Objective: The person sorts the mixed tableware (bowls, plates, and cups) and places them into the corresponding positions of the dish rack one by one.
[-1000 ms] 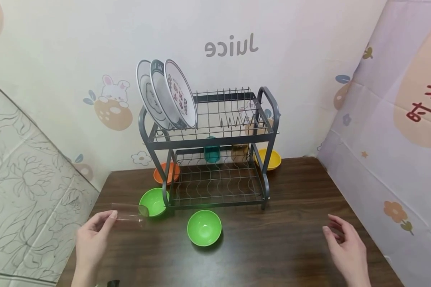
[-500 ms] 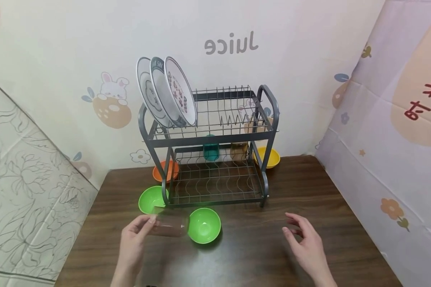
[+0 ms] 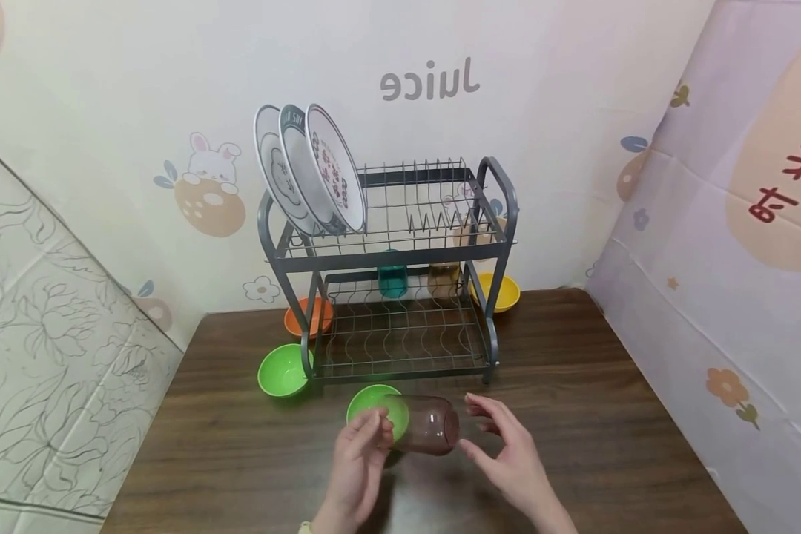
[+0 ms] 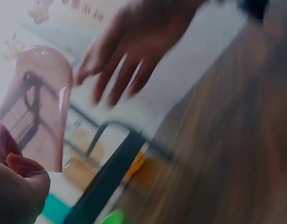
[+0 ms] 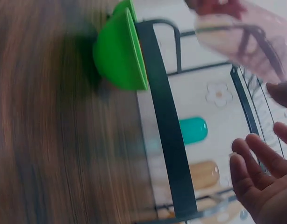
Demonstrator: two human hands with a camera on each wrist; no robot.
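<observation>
My left hand (image 3: 359,466) pinches a clear pinkish glass (image 3: 429,424) by its rim, thumb and fingers at the open end. The glass lies on its side in the air, its base pointing right, and overlaps a green bowl (image 3: 367,399) on the table in the head view. Around the base end, the right hand (image 3: 507,458) is spread with thumb and fingers apart. In the left wrist view the right hand's fingertips come right up near the base of the glass (image 4: 40,93). The right wrist view shows the right hand's fingers (image 5: 248,182) loosely bent around nothing.
Behind stands a two-tier dish rack (image 3: 387,261) with several plates (image 3: 337,174) upright at its upper left. Around it are a second green bowl (image 3: 282,371), an orange bowl (image 3: 297,319), a yellow bowl (image 3: 505,294), a teal cup (image 3: 392,282) and an amber cup (image 3: 443,280).
The left hand has carried the glass rightward from the table's left side to above the middle green bowl. My right hand has moved left toward the glass's base.
</observation>
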